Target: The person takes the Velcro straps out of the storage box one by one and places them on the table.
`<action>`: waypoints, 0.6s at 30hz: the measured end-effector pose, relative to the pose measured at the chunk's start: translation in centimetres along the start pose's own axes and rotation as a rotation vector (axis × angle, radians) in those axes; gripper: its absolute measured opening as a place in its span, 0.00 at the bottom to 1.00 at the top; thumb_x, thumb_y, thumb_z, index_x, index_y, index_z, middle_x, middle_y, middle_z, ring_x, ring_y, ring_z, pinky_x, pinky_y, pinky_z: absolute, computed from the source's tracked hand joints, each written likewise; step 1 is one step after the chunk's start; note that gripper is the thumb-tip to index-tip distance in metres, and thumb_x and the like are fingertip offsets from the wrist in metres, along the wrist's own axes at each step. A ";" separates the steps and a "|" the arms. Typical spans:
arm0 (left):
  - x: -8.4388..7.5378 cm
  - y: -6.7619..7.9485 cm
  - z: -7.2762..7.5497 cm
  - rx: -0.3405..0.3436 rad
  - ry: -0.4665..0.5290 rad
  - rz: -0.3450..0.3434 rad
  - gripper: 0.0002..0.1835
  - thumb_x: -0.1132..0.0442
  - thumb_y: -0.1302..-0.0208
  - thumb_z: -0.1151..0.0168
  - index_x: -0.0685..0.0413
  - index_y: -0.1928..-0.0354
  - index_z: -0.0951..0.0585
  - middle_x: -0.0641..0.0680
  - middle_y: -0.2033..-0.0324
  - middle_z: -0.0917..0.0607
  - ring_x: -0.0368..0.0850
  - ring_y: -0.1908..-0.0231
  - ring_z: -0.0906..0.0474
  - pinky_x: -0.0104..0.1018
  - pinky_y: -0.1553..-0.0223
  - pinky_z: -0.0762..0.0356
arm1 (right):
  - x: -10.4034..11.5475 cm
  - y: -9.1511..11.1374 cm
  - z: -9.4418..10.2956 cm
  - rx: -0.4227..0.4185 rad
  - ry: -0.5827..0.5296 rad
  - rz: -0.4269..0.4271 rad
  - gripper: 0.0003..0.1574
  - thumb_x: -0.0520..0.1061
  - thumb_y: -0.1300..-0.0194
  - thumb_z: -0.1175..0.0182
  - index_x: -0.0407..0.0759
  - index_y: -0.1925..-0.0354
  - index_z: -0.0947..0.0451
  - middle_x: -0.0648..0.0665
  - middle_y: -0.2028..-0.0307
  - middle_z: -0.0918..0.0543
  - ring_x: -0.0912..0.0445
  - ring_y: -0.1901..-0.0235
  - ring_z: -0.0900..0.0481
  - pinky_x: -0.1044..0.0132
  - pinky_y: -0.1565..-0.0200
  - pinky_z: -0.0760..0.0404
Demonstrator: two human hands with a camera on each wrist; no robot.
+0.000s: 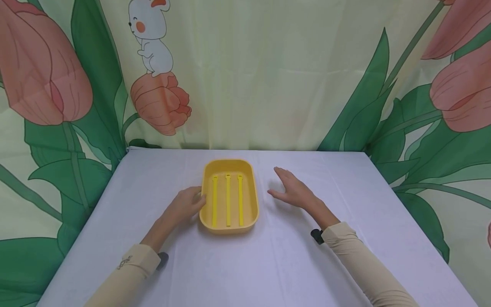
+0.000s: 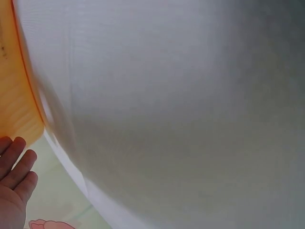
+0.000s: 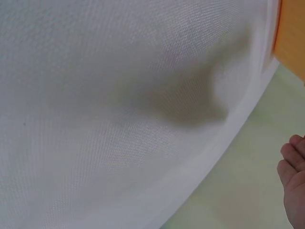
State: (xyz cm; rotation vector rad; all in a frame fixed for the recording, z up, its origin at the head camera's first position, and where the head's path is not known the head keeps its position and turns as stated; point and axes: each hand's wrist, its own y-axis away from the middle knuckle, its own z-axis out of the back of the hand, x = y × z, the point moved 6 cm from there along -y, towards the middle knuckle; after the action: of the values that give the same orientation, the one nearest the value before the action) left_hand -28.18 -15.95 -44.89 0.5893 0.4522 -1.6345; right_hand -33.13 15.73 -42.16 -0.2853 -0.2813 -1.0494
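In the head view a yellow rectangular tray [image 1: 229, 230] with rounded corners lies near the middle of the table. Three narrow, bright yellow strips [image 1: 228, 200] lie inside it, lengthwise and side by side, each with a small wider end at the far side. My left hand [image 1: 188, 204] holds the tray's left side, thumb over the rim and the other fingers outside. Those fingers [image 2: 19, 174] show against the orange-looking tray wall [image 2: 14, 81] in the left wrist view. Right of the tray, apart from it, my right hand [image 1: 293, 190] is held with fingers extended and thumb spread.
A white cloth covers the table [image 1: 238, 273], whose far edge meets a hanging curtain [image 1: 261, 76] printed with tulips and a white rabbit. Dark wrist devices [image 1: 316, 236] sit at both beige sleeves [image 1: 360, 260].
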 end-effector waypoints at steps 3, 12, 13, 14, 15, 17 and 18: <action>-0.1 0.0 -0.1 0.007 -0.001 0.009 0.24 0.54 0.35 0.48 0.61 0.41 0.27 0.60 0.45 0.24 0.57 0.43 0.30 0.54 0.39 0.36 | 0.0 0.0 -0.1 0.005 -0.003 0.001 0.53 0.65 0.39 0.43 0.35 0.30 0.47 0.36 0.32 0.41 0.43 0.33 0.45 0.47 0.36 0.41; -0.1 0.2 -0.5 0.023 -0.016 0.017 0.25 0.54 0.35 0.49 0.59 0.40 0.28 0.60 0.44 0.25 0.57 0.41 0.32 0.55 0.39 0.37 | 0.1 0.0 -0.2 0.011 -0.010 -0.017 0.52 0.65 0.40 0.43 0.37 0.29 0.47 0.37 0.32 0.41 0.44 0.33 0.45 0.47 0.36 0.39; -0.2 0.2 -0.5 0.020 -0.017 0.015 0.25 0.54 0.36 0.48 0.59 0.40 0.27 0.60 0.44 0.24 0.57 0.41 0.32 0.55 0.39 0.37 | 0.2 0.0 -0.2 0.011 -0.010 -0.016 0.52 0.65 0.39 0.43 0.37 0.29 0.47 0.37 0.32 0.41 0.44 0.33 0.45 0.47 0.36 0.39; -0.2 0.2 -0.5 0.016 -0.018 0.013 0.25 0.54 0.36 0.48 0.59 0.40 0.27 0.59 0.44 0.24 0.57 0.41 0.32 0.54 0.39 0.37 | 0.2 0.0 -0.2 0.009 -0.013 -0.013 0.52 0.65 0.40 0.43 0.37 0.29 0.47 0.37 0.32 0.41 0.44 0.33 0.45 0.47 0.36 0.39; -0.3 0.3 -0.5 0.012 -0.019 0.007 0.25 0.54 0.36 0.48 0.59 0.41 0.27 0.59 0.45 0.24 0.57 0.41 0.31 0.54 0.39 0.37 | 0.2 -0.1 -0.2 0.009 -0.014 -0.011 0.52 0.65 0.39 0.43 0.38 0.30 0.47 0.37 0.32 0.40 0.44 0.33 0.45 0.47 0.36 0.39; -0.4 0.3 -0.4 0.005 -0.021 -0.003 0.24 0.54 0.36 0.47 0.59 0.42 0.26 0.59 0.46 0.23 0.56 0.43 0.30 0.54 0.39 0.36 | 0.3 -0.1 -0.3 0.005 -0.015 0.000 0.52 0.65 0.39 0.43 0.38 0.30 0.46 0.38 0.32 0.40 0.44 0.33 0.44 0.47 0.36 0.39; -0.4 0.3 -0.4 0.001 -0.023 -0.006 0.23 0.54 0.36 0.47 0.58 0.42 0.26 0.58 0.46 0.23 0.55 0.45 0.29 0.54 0.39 0.36 | 0.4 -0.1 -0.3 0.003 -0.017 0.006 0.51 0.65 0.39 0.43 0.38 0.30 0.46 0.38 0.32 0.40 0.45 0.33 0.44 0.47 0.36 0.39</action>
State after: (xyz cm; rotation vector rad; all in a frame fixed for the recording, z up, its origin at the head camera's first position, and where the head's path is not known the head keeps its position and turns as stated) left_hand -27.74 -15.39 -44.95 0.5696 0.4366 -1.6461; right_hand -32.98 15.26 -42.29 -0.2921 -0.2966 -1.0412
